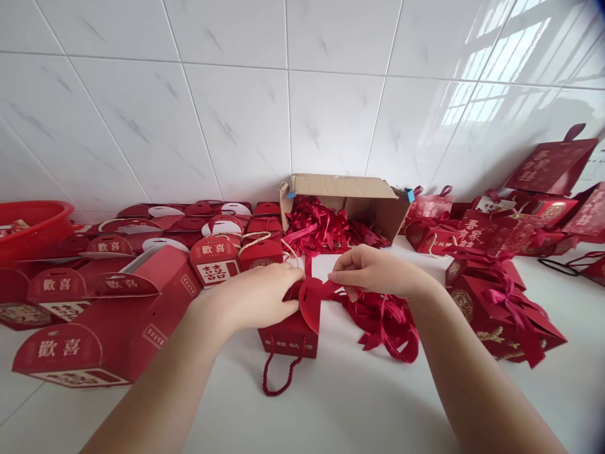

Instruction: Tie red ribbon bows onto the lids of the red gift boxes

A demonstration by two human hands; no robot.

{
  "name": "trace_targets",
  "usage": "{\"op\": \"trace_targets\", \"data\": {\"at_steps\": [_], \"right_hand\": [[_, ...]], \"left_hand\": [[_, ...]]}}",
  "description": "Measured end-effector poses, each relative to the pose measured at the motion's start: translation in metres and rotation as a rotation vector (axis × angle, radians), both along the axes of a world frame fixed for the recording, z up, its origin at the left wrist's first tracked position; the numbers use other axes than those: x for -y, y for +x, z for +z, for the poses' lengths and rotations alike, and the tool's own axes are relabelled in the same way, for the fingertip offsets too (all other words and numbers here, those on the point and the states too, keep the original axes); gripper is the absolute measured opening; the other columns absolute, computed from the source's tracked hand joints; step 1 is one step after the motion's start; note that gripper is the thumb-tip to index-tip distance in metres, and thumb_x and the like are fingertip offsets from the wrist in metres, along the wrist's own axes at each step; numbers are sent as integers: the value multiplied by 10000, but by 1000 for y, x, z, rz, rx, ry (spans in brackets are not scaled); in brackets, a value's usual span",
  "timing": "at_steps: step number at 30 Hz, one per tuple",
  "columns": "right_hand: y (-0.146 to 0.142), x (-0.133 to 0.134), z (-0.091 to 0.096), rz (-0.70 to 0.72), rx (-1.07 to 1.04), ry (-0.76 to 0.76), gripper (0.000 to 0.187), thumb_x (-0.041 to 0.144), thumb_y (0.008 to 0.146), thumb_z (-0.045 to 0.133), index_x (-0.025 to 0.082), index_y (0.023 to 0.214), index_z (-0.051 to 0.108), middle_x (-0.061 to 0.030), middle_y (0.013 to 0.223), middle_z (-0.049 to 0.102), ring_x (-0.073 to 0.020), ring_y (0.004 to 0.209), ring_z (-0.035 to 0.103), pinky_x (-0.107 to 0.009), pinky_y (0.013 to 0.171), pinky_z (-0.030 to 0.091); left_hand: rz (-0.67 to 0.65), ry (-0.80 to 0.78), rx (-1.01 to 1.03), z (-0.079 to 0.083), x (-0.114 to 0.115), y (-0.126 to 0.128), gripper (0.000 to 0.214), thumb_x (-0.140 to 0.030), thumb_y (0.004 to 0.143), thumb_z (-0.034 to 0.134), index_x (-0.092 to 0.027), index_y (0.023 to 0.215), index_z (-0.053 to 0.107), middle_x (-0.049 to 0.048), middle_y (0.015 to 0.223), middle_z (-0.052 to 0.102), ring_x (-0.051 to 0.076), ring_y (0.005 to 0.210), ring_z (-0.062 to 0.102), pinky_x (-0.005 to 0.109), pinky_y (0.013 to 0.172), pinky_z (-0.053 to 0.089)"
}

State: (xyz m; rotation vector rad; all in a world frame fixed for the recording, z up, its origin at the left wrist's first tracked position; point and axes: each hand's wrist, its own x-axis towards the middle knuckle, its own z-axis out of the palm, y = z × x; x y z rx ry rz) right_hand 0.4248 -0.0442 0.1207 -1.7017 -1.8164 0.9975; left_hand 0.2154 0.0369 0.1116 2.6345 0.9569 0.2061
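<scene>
1. Red card forms the small box (289,340), which stands on the white counter (350,403) near the middle of the head view, its lettered face and cord handle (278,393) turned toward the person.
2. Left hand (265,291) lies right over this box, reaching in from the left; it is the nearer of the two. Its fingers are curled and partly closed above the top, thumb lower, by the rounded flap (311,309). How firmly it grips there is hidden.
3. Right hand (378,270) is just beyond the box's right side, thumb and forefinger pinched together on a red ribbon (328,290), the other fingers bent.
4. What matters most in space, as I judge it: the ribbon's long axis runs sideways, from the flap rightward to that pinch, so the box lies to the left of the right hand and slightly nearer the person.
5. Below the right hand sits a loose ribbon heap (390,328); behind both hands, a cardboard carton (345,185) holds more.
</scene>
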Motion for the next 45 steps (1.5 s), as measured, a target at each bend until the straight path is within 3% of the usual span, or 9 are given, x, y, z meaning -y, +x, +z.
{"op": "trace_targets", "data": {"at_steps": [3, 10, 21, 24, 27, 32, 39, 45], "right_hand": [[-2, -5, -6, -26, -29, -6, 253, 361, 813, 517, 169, 701, 638, -1, 608, 624, -86, 512, 434, -222, 501, 329], [-4, -10, -12, -4, -44, -54, 256, 378, 803, 525, 162, 692, 606, -17, 638, 648, -79, 500, 422, -212, 482, 318], [-3, -12, -13, 72, 71, -62, 270, 383, 812, 545, 173, 685, 658, -25, 709, 669, -141, 650, 585, -241, 596, 420], [-4, -11, -14, -30, 132, 44, 250, 416, 803, 586, 207, 868, 707, -43, 930, 686, -191, 837, 612, -267, 673, 435], [-10, -11, -15, -40, 23, 210, 313, 424, 841, 569, 260, 1090, 663, -31, 1149, 628, -195, 1024, 567, -277, 810, 430], [-18, -10, -13, 146, -248, 222, 224, 368, 896, 522, 188, 895, 656, 0, 879, 640, -107, 771, 556, -232, 734, 416], [-22, -2, -10, 178, -478, 230, 184, 342, 860, 599, 164, 896, 622, -7, 819, 611, -85, 690, 518, -201, 617, 391], [-20, 6, 0, 81, -442, 320, 179, 325, 842, 622, 149, 816, 640, -5, 764, 604, -95, 692, 521, -225, 664, 413]], "left_hand": [[-55, -62, -32, 3, 0, -1, 207, -351, 735, 573, -250, 900, 648, 26, 884, 670, 221, 748, 636, 267, 617, 437], [-48, -31, -207, 12, 4, 3, 167, -318, 815, 470, -205, 815, 593, 61, 926, 640, 200, 722, 613, 267, 610, 437], [-94, -111, -224, 13, 0, 4, 182, -303, 867, 386, -208, 784, 518, 38, 886, 597, 178, 701, 564, 273, 578, 398], [-68, -74, -120, 16, 1, 4, 187, -295, 889, 355, -217, 799, 500, 18, 869, 585, 162, 675, 543, 271, 573, 386], [-28, 36, 39, 22, 6, 3, 197, -290, 908, 340, -226, 815, 501, 2, 879, 573, 155, 712, 539, 271, 608, 393], [-9, 222, 206, 33, 20, -3, 156, -281, 920, 369, -231, 839, 493, -19, 898, 559, 141, 747, 525, 265, 638, 388], [-22, 307, 252, 37, 29, -8, 125, -262, 921, 394, -243, 868, 506, -32, 960, 570, 131, 768, 547, 266, 681, 402], [26, 396, 186, 34, 37, -5, 122, -302, 912, 389, -255, 916, 502, -12, 968, 583, 153, 750, 562, 276, 613, 394]]}}
